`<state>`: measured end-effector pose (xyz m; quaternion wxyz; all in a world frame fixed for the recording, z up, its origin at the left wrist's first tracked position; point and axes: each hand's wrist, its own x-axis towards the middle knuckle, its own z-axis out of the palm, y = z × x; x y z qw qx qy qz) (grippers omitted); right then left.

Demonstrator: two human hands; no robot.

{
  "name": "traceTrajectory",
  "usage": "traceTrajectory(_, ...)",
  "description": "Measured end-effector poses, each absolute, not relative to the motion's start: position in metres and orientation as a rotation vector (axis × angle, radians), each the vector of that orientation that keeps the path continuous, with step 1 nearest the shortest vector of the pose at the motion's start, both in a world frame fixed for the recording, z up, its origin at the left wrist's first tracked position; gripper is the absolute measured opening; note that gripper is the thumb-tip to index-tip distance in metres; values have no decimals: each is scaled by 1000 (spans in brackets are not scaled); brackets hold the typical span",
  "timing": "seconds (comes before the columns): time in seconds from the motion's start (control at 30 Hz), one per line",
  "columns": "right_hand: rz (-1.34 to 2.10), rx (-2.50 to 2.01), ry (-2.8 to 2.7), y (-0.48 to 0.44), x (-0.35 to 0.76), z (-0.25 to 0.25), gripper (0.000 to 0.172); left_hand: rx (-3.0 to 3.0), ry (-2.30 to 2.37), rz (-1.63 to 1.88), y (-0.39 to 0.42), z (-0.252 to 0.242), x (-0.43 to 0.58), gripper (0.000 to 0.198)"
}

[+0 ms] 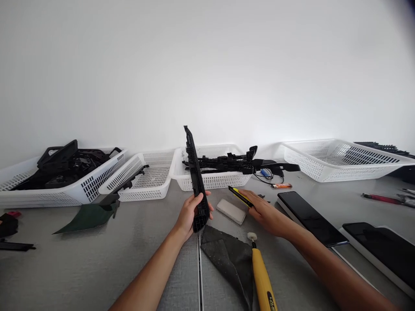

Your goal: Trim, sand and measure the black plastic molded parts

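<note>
My left hand (191,214) is closed around the lower end of a long black plastic strip (195,172), which stands nearly upright above the grey table. My right hand (266,212) lies low over the table with its fingers on a yellow and black utility knife (240,195), gripping it. Between the hands rests a small white block (231,211). In front of them lie a dark grey cloth (228,259) and a yellow-handled tool (262,278) with a small round white tip.
Several white mesh baskets line the back: one with black parts (97,181), a shallow one (155,183), one with long black pieces (220,178), one at right (311,166). Two dark panels (311,218) lie at right. A dark green sheet (87,216) lies at left.
</note>
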<state>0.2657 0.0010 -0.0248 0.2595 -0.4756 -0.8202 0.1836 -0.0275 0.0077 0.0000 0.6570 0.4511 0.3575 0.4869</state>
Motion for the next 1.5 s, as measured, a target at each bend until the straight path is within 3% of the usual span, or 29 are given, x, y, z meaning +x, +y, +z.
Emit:
traceTrajectory(0.13,391,-1360,-2308,0,265,-30,75,1022,793,1092,8,0,-28,58)
traceTrajectory(0.3,319,-1504,-2352,-7,248,-27,47,1000,778,1075,7,2,-27,69)
traceTrajectory(0.4,289,-1526,-2286,-13,236,-23,50,987,778,1094,7,2,-25,71)
traceTrajectory(0.5,267,-1523,-2264,-18,229,-21,51,991,791,1135,6,1,-24,61)
traceTrajectory(0.63,246,-1510,-2250,-20,227,-23,28,1002,825,1148,6,-1,-22,46)
traceTrajectory(0.8,218,-1435,-2226,-25,219,-20,61,1019,839,1160,4,-3,-21,47)
traceTrajectory(1.1,272,-1554,-2371,-15,179,22,30,1005,847,1203,4,-4,-21,45)
traceTrajectory(1.3,287,-1285,-2119,-20,186,28,59,950,856,1225,4,-4,-20,48)
traceTrajectory(1.5,210,-813,-2274,-42,161,13,43,883,836,1238,7,-9,-18,47)
